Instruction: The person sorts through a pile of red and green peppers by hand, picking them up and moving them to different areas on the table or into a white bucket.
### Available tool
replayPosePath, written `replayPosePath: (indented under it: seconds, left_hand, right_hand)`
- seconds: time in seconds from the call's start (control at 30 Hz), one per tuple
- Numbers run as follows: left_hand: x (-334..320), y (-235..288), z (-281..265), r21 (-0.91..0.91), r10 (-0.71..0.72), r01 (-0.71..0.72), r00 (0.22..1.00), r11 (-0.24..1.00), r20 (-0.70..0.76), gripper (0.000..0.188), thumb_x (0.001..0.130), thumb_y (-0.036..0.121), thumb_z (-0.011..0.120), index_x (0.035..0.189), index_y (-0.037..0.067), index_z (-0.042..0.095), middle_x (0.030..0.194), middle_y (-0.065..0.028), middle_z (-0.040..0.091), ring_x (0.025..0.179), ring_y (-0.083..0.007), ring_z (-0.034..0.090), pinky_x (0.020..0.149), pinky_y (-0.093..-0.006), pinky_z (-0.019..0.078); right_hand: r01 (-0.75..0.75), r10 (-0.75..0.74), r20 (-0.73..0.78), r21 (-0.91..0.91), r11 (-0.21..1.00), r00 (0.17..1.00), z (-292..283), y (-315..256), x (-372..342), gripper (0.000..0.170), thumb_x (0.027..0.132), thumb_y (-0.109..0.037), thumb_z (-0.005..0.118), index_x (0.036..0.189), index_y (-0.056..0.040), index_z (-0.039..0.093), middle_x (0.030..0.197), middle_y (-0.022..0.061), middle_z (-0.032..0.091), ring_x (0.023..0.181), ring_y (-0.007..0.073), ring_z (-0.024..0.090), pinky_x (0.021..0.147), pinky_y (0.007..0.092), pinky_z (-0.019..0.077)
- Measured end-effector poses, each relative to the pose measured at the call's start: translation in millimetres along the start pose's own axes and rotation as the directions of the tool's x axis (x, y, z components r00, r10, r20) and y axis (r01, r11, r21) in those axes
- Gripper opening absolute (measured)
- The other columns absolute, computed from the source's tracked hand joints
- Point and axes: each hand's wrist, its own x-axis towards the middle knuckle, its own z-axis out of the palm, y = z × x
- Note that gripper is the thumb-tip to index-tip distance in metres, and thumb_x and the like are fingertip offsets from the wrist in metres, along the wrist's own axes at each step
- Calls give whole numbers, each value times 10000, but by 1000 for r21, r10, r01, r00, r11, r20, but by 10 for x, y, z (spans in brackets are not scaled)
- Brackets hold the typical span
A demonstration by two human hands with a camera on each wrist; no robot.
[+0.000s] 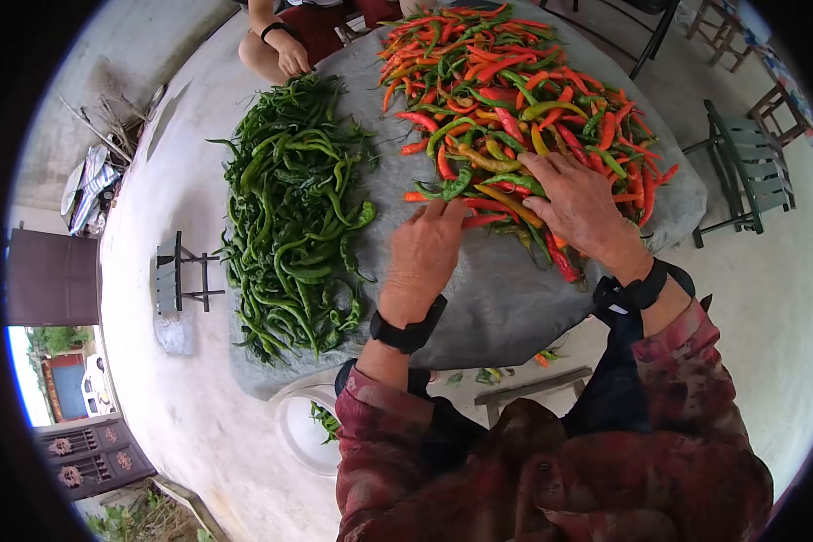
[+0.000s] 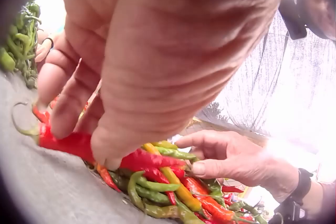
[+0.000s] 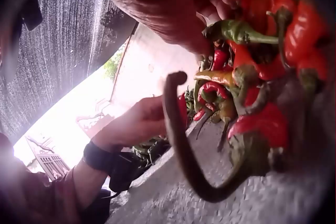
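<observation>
My left hand (image 1: pixel 425 251) is at the near left edge of a heap of mostly red chili peppers (image 1: pixel 492 72) on a grey sheet (image 1: pixel 479 307). Thumb and fingers pinch a long red chili pepper (image 2: pixel 68 144), its curved green stem poking out past the fingertips in the left wrist view. Over the heap's near right part lies my right hand (image 1: pixel 589 206), fingers extended and spread against the peppers. In the right wrist view its fingertips are beside a green pepper (image 3: pixel 239 31), partly hidden behind the palm.
A heap of green chili peppers (image 1: pixel 289 217) lies on the left of the sheet. Another person's hand (image 1: pixel 291 56) is at its far end. A white basin (image 1: pixel 291 434) stands on the floor near my left side. Small chairs (image 1: pixel 759 167) stand around the sheet.
</observation>
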Motion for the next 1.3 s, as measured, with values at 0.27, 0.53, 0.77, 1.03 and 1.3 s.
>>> replayPosePath:
  seconds: [0.27,0.53,0.77,1.03,1.3]
  left_hand:
    - [66,211,216,-187,144,-168,980,968,-134,238,780,-11,609,1009,29,558,940,-136,568,844,-336,623,678,-401,542]
    - [25,177,235,-117,236,-247,967,962,-95,267,726,-35,598,979,44,569,948,-116,561,938,-301,623,717,-358,551]
    - [50,209,178,-150,234,-245,969,958,-82,247,753,20,640,994,39,590,986,-111,573,888,-326,619,726,-406,533]
    - [42,236,116,-166,251,-251,968,954,-23,294,754,0,646,1037,34,575,1005,-126,569,899,-351,611,739,-419,528]
    - [38,279,78,-109,236,-233,972,966,10,236,767,5,637,993,38,579,989,-107,541,927,-304,615,751,-377,549]
  right_hand:
    - [-23,86,-220,271,962,972,-57,4,133,324,816,-58,652,1134,-37,595,975,139,648,857,279,651,748,350,522]
    - [-20,346,-359,668,743,867,-119,196,235,305,937,-83,616,1223,13,572,997,6,638,845,50,555,764,215,468]
    - [-193,348,-174,573,797,921,-127,353,218,353,911,-76,608,1254,-22,549,1129,71,626,995,104,583,831,269,499]
    - [-184,521,-413,624,759,747,-441,780,48,230,901,-74,620,1121,-15,592,820,48,650,717,74,578,640,251,484]
    - [-340,427,-196,361,868,882,-404,1199,-338,162,867,-153,643,969,-27,645,782,98,660,655,169,618,603,306,482]
